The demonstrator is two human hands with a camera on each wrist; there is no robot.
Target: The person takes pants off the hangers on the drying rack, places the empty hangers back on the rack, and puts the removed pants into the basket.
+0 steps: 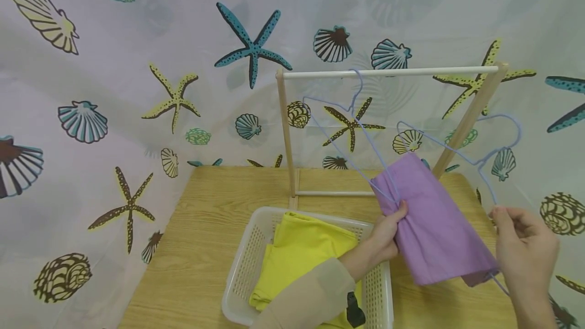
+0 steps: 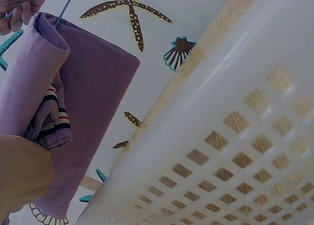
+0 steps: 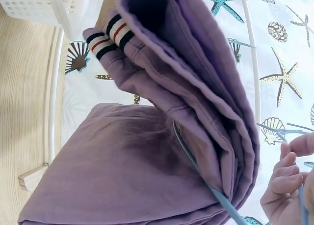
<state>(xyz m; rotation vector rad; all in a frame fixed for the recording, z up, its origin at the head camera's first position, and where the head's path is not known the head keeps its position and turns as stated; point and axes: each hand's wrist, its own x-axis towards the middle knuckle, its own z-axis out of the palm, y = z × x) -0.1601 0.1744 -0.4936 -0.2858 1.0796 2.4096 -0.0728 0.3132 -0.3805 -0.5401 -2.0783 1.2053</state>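
A folded purple garment with a navy, white and red striped trim hangs tilted over the lower wire of a thin blue hanger. My left hand grips the garment's left edge, the thumb on top. My right hand pinches the hanger's side wire, to the right of the garment; its hook points up and right. A second blue hanger is hooked over the white rail, tilted, its lower corner beside my left thumb. Whether the thumb holds that corner, I cannot tell.
A small wooden rack with the white rail stands at the back of the wooden table. In front of it, a white perforated basket holds folded yellow cloth. A shell and starfish patterned curtain surrounds the table.
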